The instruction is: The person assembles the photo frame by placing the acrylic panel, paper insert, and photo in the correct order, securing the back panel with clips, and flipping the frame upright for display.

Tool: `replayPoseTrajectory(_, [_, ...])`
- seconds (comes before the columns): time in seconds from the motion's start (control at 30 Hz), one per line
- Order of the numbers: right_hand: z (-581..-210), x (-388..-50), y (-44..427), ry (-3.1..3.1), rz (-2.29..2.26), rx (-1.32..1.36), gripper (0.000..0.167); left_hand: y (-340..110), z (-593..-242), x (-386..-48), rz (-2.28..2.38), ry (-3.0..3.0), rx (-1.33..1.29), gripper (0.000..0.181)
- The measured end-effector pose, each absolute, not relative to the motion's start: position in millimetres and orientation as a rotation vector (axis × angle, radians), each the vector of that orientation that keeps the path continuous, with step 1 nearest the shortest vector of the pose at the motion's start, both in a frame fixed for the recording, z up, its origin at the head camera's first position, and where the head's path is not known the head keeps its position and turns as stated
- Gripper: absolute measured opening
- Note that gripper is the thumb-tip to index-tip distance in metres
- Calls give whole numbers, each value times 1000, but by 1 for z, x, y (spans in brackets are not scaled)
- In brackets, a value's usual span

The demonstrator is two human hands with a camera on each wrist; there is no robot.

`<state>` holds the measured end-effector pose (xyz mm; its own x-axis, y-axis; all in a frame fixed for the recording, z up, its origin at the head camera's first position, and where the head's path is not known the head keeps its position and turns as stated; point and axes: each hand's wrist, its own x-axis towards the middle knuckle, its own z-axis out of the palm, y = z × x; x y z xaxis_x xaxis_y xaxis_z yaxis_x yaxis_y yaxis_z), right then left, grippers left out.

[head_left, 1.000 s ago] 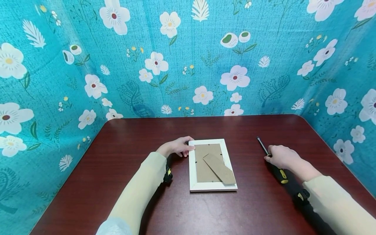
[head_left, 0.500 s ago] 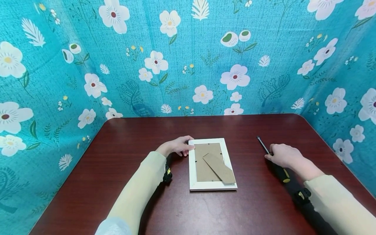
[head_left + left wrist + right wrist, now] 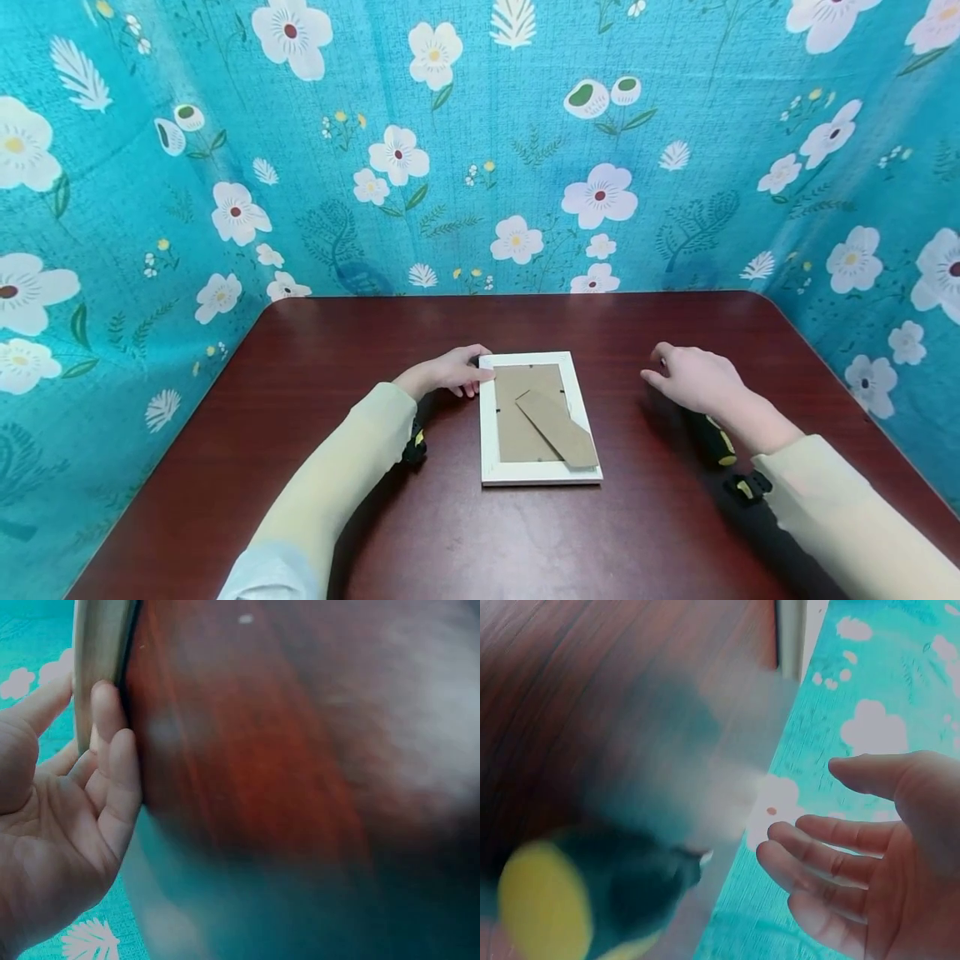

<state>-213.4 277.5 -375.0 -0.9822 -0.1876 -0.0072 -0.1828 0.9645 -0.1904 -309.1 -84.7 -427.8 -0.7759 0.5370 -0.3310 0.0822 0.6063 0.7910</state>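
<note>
A white picture frame (image 3: 489, 433) lies face down on the table, its brown backing board (image 3: 513, 433) and slanted cardboard stand (image 3: 558, 429) on top. At its far left corner is my left hand (image 3: 450, 372), thumb over the rim and fingers against the side; the left wrist view shows these fingers (image 3: 116, 772) along the frame's edge. My right hand (image 3: 697, 379) hovers over the table to the right, fingers loosely spread and holding nothing. Below it lies a black and yellow screwdriver (image 3: 711, 440), whose shaft the hand hides in the head view.
The dark red-brown table (image 3: 360, 333) has rounded far corners. A turquoise flowered cloth (image 3: 465, 167) hangs behind it and along both sides. Each wrist wears a small black device, such as the right wrist device (image 3: 748, 487).
My right hand has let go of the screwdriver and moved up and left from it, fingers loosening. The screwdriver stays on the table. My left hand and the picture frame hold their place.
</note>
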Motion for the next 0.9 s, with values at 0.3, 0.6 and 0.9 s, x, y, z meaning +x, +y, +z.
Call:
replayPoseTrajectory(0.3, [-383, -222, 243, 3069, -355, -348, 38, -87, -428, -294, 1119, 2402, 454, 66])
replayPoseTrajectory(0.6, [-392, -224, 224, 3022, -401, -399, 48, -106, -417, -263, 1045, 2516, 432, 59])
replayPoseTrajectory(0.9, [-405, -227, 205, 2896, -492, -332, 67, -106, -419, -238, 940, 2634, 460, 51])
